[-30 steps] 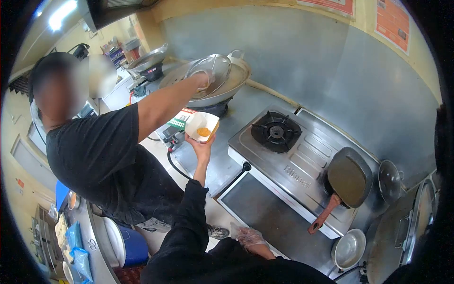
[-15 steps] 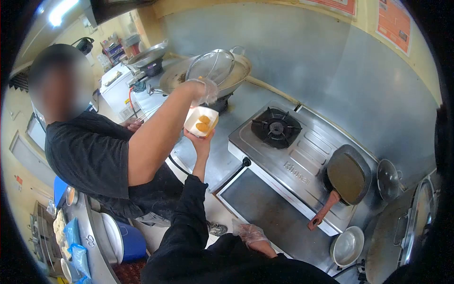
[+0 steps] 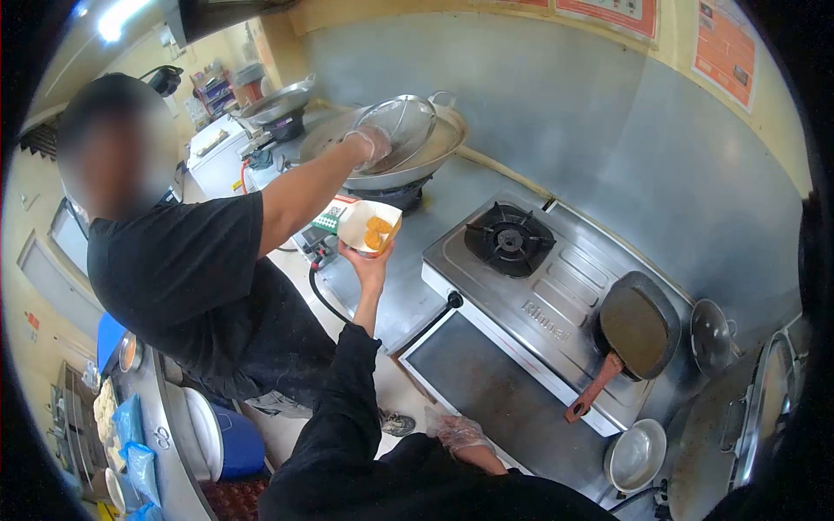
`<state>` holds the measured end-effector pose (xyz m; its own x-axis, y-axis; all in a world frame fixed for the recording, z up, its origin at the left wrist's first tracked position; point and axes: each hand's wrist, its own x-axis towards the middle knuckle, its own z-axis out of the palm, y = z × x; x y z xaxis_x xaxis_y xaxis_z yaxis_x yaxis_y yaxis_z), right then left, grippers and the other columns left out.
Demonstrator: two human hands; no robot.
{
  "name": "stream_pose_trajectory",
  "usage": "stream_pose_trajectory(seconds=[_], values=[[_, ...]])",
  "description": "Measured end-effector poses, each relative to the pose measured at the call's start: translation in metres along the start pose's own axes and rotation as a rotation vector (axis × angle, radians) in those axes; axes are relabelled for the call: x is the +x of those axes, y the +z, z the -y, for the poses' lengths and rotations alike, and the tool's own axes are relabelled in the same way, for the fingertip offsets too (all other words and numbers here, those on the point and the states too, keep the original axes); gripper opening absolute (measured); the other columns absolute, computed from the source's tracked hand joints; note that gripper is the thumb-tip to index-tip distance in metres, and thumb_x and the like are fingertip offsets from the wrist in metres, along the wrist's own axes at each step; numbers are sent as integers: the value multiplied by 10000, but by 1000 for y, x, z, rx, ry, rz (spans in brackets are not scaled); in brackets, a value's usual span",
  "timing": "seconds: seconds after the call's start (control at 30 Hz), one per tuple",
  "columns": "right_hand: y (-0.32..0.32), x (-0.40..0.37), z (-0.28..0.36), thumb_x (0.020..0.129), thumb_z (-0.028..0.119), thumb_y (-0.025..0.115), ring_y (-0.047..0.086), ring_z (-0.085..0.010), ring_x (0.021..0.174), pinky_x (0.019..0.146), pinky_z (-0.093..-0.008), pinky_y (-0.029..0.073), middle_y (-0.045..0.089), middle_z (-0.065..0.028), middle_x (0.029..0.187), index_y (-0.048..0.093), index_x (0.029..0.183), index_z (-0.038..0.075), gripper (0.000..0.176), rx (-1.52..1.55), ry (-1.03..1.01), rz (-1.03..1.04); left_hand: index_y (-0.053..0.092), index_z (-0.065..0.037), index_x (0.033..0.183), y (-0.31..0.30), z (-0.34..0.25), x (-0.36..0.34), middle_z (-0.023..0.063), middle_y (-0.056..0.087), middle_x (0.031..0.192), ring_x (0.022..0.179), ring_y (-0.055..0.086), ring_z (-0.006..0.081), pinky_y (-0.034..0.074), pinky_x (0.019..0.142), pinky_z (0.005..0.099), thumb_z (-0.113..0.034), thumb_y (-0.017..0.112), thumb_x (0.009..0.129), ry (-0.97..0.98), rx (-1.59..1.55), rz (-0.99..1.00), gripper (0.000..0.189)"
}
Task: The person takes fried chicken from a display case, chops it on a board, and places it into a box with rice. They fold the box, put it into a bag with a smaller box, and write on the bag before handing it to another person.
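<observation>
My left hand (image 3: 368,267) is closed around an open paper food box (image 3: 354,227), holding it from below. Inside the box lie several golden fried pieces (image 3: 375,233). Low in the view, my right hand (image 3: 460,431) wears a clear plastic glove and hangs beside the stove's front edge; the crinkled glove hides how its fingers are set. A co-worker's gloved hand (image 3: 372,146) reaches past the box to a wire strainer (image 3: 408,130), which rests over a large wok (image 3: 452,143) of oil.
To the right stands a steel gas stove (image 3: 556,300) with a black burner (image 3: 510,239) and a square pan (image 3: 638,326) of oil. A metal pot (image 3: 636,456) sits near its corner. The co-worker (image 3: 182,286) stands close on the left, by a blue bucket (image 3: 243,443).
The co-worker's hand has moved away from above the box to the strainer. The box now shows its printed flap and more of the fried pieces. My right hand has barely moved.
</observation>
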<state>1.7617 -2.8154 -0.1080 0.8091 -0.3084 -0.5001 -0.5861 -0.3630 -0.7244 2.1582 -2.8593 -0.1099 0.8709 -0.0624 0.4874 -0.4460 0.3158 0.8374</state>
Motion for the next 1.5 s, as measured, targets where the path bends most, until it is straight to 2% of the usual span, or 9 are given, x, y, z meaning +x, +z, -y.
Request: stream_pose_trajectory(seconds=[0.47, 0.63, 0.67, 0.8, 0.87, 0.93, 1.13, 1.47, 1.5], values=[[22, 12, -50, 891, 232, 615, 609, -272, 1056, 920, -350, 476, 638, -132, 1175, 581, 1247, 47, 403, 105, -195, 10, 66, -101, 1394, 2, -13, -3, 140, 282, 1393, 1278, 411, 251, 459, 1005, 348, 74, 811, 669, 64, -23, 98, 1054], [40, 6, -79, 891, 214, 615, 611, -255, 1049, 914, -341, 478, 640, -123, 1169, 581, 1246, 42, 396, 176, -255, 72, 98, -72, 1389, -11, -33, -44, 154, 334, 1347, 1266, 421, 245, 462, 995, 349, -8, 856, 646, 95, 282, 5, 1063], [45, 6, -87, 891, 211, 615, 611, -252, 1047, 913, -339, 478, 641, -121, 1168, 581, 1246, 41, 395, 188, -277, 90, 108, -63, 1387, -18, -30, -56, 156, 343, 1339, 1263, 423, 246, 457, 999, 352, -31, 868, 639, 128, 398, -23, 1067], [69, 1, -123, 892, 196, 616, 612, -239, 1041, 908, -331, 480, 643, -115, 1164, 580, 1245, 37, 389, 310, -391, 219, 150, -2, 1395, -47, -89, -160, 147, 345, 1343, 1270, 389, 253, 348, 1076, 384, -113, 893, 616, -78, 108, -20, 1081], [84, -1, -137, 892, 189, 616, 613, -232, 1038, 906, -327, 481, 644, -111, 1162, 580, 1245, 35, 387, 350, -443, 325, 158, -2, 1401, -80, -137, -223, 137, 344, 1343, 1286, 371, 249, 321, 1085, 390, -160, 906, 609, 64, 687, 56, 1101], [101, -4, -150, 892, 182, 616, 614, -226, 1035, 903, -324, 481, 645, -108, 1160, 580, 1245, 33, 384, 311, -462, 484, 135, -5, 1405, -124, -181, -289, 131, 340, 1338, 1286, 367, 247, 301, 1092, 387, -215, 917, 604, 21, 725, 98, 1140], [204, -53, -133, 909, 157, 585, 608, -185, 1001, 852, -323, 488, 642, -78, 1131, 583, 1233, 53, 340, -76, -390, 1124, 61, 0, 1397, -257, -318, -518, 150, 335, 1335, 1300, 362, 249, 298, 1097, 381, -199, 929, 586, -348, 255, -467, 1205], [579, -331, -76, 963, 262, 521, 609, -202, 994, 794, -402, 489, 629, -51, 1128, 577, 1227, 107, 311, -701, -120, 1554, -4, -53, 1401, -370, -655, -831, 157, 243, 1371, 1315, 342, 259, 340, 1084, 373, -147, 915, 601, -177, 1330, -1461, 1222], [606, -343, -72, 960, 265, 533, 607, -203, 1003, 785, -413, 489, 623, -48, 1146, 568, 1236, 118, 315, -684, -137, 1656, 225, 11, 1377, -394, -661, -860, 155, 277, 1301, 1254, 347, 300, 273, 1090, 409, -302, 906, 595, 18, 1293, -1632, 1084]])
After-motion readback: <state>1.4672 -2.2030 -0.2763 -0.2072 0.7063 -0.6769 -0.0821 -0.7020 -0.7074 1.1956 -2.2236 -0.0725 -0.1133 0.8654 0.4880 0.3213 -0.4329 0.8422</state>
